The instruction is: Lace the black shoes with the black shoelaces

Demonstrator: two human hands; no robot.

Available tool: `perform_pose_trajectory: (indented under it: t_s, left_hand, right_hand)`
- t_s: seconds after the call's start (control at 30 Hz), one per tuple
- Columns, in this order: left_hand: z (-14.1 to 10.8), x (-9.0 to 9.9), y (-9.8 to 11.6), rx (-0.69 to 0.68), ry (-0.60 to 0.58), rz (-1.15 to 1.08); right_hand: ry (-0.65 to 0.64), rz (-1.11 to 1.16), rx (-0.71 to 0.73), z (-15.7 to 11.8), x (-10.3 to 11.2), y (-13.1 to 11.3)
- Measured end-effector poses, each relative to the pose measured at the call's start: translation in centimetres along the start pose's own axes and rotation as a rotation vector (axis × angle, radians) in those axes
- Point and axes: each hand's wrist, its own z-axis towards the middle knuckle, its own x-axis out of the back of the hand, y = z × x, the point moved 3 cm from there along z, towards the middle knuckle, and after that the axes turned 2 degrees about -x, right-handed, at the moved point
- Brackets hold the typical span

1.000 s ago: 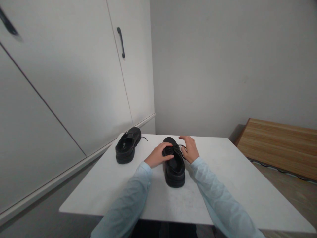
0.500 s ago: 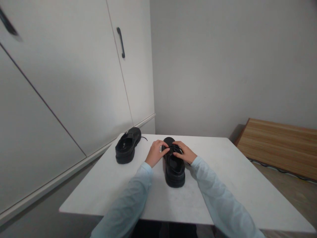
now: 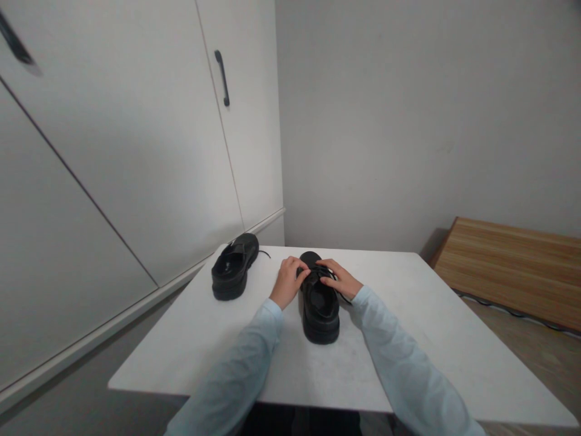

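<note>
A black lace-up shoe [image 3: 321, 327] stands on the white table [image 3: 363, 375], its heel toward me and its toe pointing away. Both hands are at its lacing. My left hand [image 3: 288, 280] is on the left side, thumb and fingertips pinched together on the black shoelace [image 3: 318, 270]. From the right, my right hand [image 3: 341, 280] reaches over the laces with thumb and forefinger apart, touching the lacing area. A loose lace end hangs below this hand on the shoe's right side. What my right hand's other fingers do is hidden.
A second black shoe [image 3: 230, 272] stands at the table's back left, a lace trailing off its right side. White cabinet doors [image 3: 149, 151] rise along the left, and a grey wall [image 3: 408, 121] closes the back. A wood-grain panel [image 3: 512, 260] is at the right.
My left hand has shifted slightly right, its thumb and fingers closing together at the laces. My right thumb has drawn back a little to the right. The shoes have stayed put.
</note>
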Motion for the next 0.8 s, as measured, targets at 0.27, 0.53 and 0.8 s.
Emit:
perform_pose_trajectory:
  t_s: [0.27,0.53,0.8]
  left_hand:
    - [-0.1,-0.2,0.2,-0.003,0.019,0.031]
    - [-0.1,-0.7,0.1,0.019,0.104,0.044]
    - [0.0,0.4,-0.1,0.096,0.113,0.004]
  right_hand:
    - [-0.021,-0.004,-0.043,0.0,0.1,-0.3]
    - [-0.026,-0.003,-0.025,-0.1,-0.1,0.1]
    - [-0.029,-0.001,-0.027,-0.1,-0.1,0.0]
